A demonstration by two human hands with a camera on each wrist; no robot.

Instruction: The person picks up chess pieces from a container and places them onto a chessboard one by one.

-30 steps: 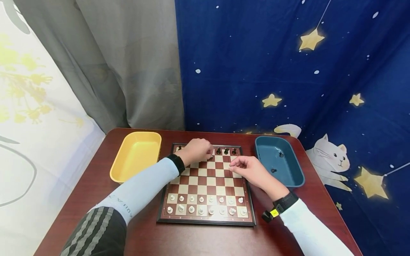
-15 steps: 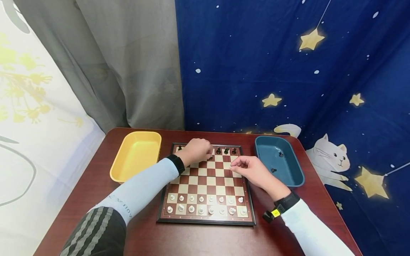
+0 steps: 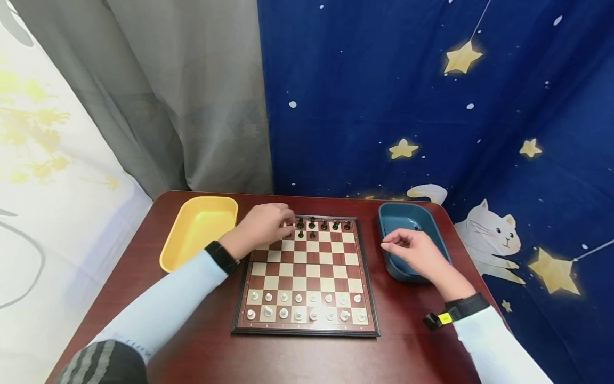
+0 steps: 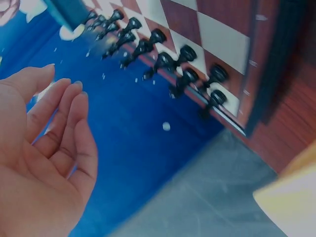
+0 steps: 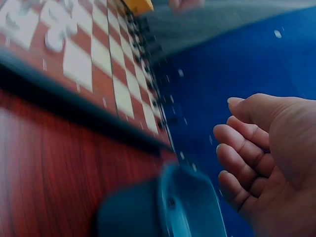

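From the head camera, a brown-and-cream checkered wooden chessboard (image 3: 305, 277) lies square on the dark red wooden table (image 3: 201, 346), its files running away from the person. Two rows of small white chess pieces (image 3: 303, 305) stand along the near edge; small black chess pieces (image 3: 322, 225) stand upright along the far edge, with two more a rank forward. The left hand (image 3: 261, 228) hovers over the far left corner of the board, knuckles up and fingers bent downward near the black pieces, hiding the squares beneath it; whether it holds a piece cannot be told here. A shallow yellow plastic tray (image 3: 199, 229) sits just left of the board, long axis running away from the person. The right hand (image 3: 416, 250) hangs over the near part of a dark teal plastic tray (image 3: 408, 217) right of the board, fingers loosely curled, covering much of the tray's inside. Behind stand a grey curtain (image 3: 192, 106) and a blue star-printed cloth (image 3: 431, 106).

The left wrist camera shows what the head view hides: the left hand (image 4: 44, 163) has an open palm with relaxed, nearly straight fingers and holds nothing. The black pieces (image 4: 163, 59) stand in two rows on the board edge, apart from the fingers.

The right wrist view, blurred, shows the right hand (image 5: 266, 163) with fingers curled inward and nothing visible in them, above the teal tray (image 5: 163, 212), the board (image 5: 89, 54) beyond.
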